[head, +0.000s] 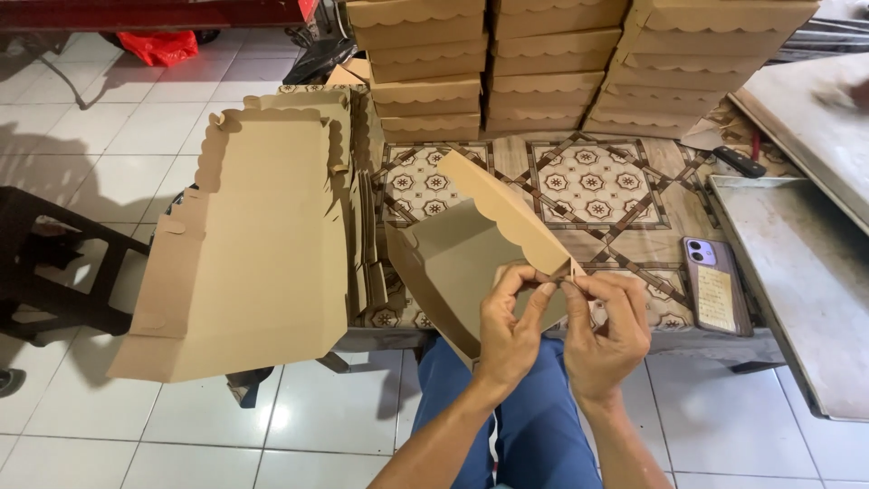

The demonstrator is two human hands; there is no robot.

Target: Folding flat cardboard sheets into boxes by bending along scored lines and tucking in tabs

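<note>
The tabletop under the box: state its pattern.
Tabletop: beige with brown geometric star-and-octagon tile motifs; head view.

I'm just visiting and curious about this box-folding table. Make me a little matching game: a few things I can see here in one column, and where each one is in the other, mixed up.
Things:
1. half-folded box
2. flat cardboard blanks
3. finished boxes
4. phone

Places:
A. stacked in columns at the far edge of the patterned table
B. lying face down on the table, right of the hands
C. held at one corner by the left hand and right hand
D. piled at the table's left end, hanging over its edge

Pairs: 1-C, 2-D, 3-A, 4-B
</note>
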